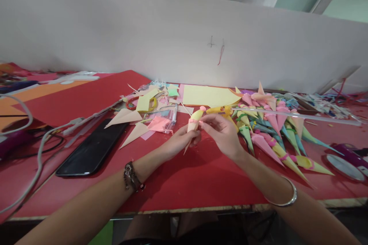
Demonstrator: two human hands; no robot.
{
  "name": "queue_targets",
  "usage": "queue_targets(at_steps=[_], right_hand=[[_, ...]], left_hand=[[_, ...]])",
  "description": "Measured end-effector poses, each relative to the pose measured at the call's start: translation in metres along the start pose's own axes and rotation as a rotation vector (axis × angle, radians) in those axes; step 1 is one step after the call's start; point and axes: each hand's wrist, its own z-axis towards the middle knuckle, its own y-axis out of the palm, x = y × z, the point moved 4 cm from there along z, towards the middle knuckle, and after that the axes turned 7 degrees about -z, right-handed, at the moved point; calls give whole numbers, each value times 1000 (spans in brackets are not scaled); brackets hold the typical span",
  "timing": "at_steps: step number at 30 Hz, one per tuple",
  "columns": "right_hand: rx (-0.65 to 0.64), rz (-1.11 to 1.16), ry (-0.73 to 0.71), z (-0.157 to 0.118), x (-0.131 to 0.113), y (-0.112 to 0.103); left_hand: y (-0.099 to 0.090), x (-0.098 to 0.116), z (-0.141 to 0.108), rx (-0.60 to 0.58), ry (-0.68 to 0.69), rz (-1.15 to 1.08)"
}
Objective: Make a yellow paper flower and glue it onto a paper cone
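Upright in my left hand (184, 139) is a small paper cone (192, 125), peach below and yellow above. A pink fluffy trim (194, 121) runs round its middle, and a pink pompom (202, 108) sits at its top. The fingers of my left hand are wrapped round the lower part, with the point sticking out below. My right hand (220, 132) is closed in a pinch at the cone's right side, on a bit of the pink trim. Just behind my right hand lies a yellow glue gun (222, 110).
Many finished-looking paper cones (267, 141) are heaped at the right, beside a round mirror (345, 166). Left of my hands are loose peach cones (133, 134), paper scraps, scissors (132, 103) and a black phone (93, 149). A white cable (41, 157) crosses the far left.
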Motion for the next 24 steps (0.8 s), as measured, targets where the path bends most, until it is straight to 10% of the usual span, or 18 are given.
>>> queue_targets(at_steps=[24], right_hand=[[4, 9, -21, 0, 2, 2]], left_hand=[[7, 3, -4, -24, 11, -11]])
